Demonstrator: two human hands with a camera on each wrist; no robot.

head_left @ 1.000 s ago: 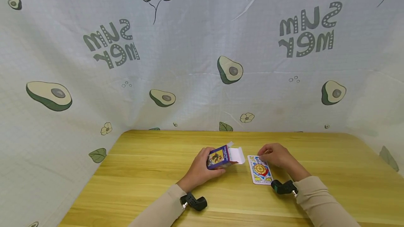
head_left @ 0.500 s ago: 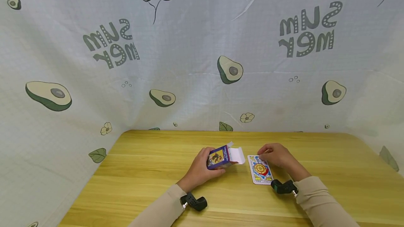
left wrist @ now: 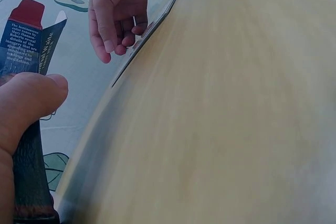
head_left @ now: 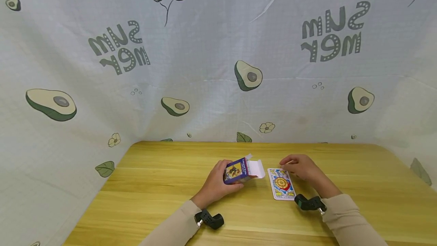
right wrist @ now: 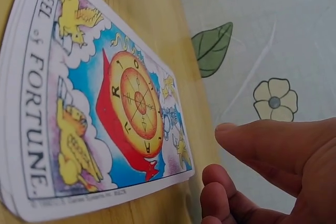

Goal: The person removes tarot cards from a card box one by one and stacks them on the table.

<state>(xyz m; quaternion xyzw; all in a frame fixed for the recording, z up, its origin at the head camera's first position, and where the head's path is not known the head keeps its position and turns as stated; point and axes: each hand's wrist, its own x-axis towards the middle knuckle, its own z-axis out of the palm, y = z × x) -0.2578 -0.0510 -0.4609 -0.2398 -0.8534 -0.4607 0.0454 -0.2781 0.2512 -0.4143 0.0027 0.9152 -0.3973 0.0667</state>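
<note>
My left hand [head_left: 218,183] grips a blue tarot card box [head_left: 235,171], thumb along its near side and fingers round the far side. The box is tilted, and its white flap [head_left: 257,168] stands open toward the right. In the left wrist view, the box's printed side [left wrist: 21,45] and red flap [left wrist: 29,12] show above my thumb. A small stack of tarot cards [head_left: 281,184] lies on the table, with the Wheel of Fortune card [right wrist: 126,103] face up on top. My right hand [head_left: 301,168] hovers at the stack's far right corner, fingers loosely bent, holding nothing.
The wooden table [head_left: 164,200] runs up to a pale curtain [head_left: 205,48] printed with avocados, hanging behind and at the sides. A black wrist camera sits on each forearm, the right one [head_left: 310,202] close to the stack's near corner.
My right hand has let go of the card stack and drawn slightly away to the right. The stack stays where it was, and my left hand with the box has hardly moved.
</note>
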